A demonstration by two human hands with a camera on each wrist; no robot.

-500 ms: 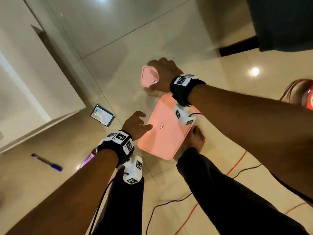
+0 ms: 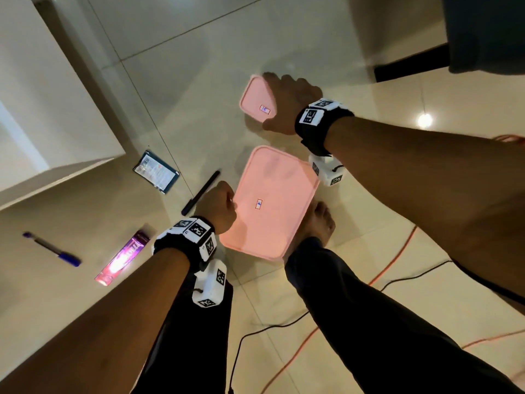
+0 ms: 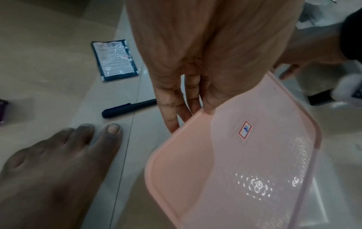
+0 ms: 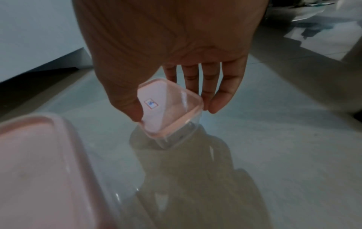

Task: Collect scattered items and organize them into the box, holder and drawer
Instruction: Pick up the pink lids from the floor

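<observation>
While both hands work at lids, the head view reads as follows, clock directions taken from the large box.
Large box: clear body with a pink lid, resting on the tiled floor just ahead of a bare foot.
Left hand: thumb over the lid's 9 o'clock edge and fingers under its rim, a pinch that appears to be prising that edge up.
Small box: at 12 o'clock, same pink lid; its clear base shows in the right wrist view.
Right hand: fingers and thumb curled round the small box, gripping opposite sides of the lid.
Handling, judged: thin plastic, light, probably empty; the lid is flexible and smooth, so it is best taken at a corner and peeled, not pulled flat.
Scattered items: black pen at 9 o'clock, foil packet at 10, purple carton and blue pen at 8; all await collection.
</observation>
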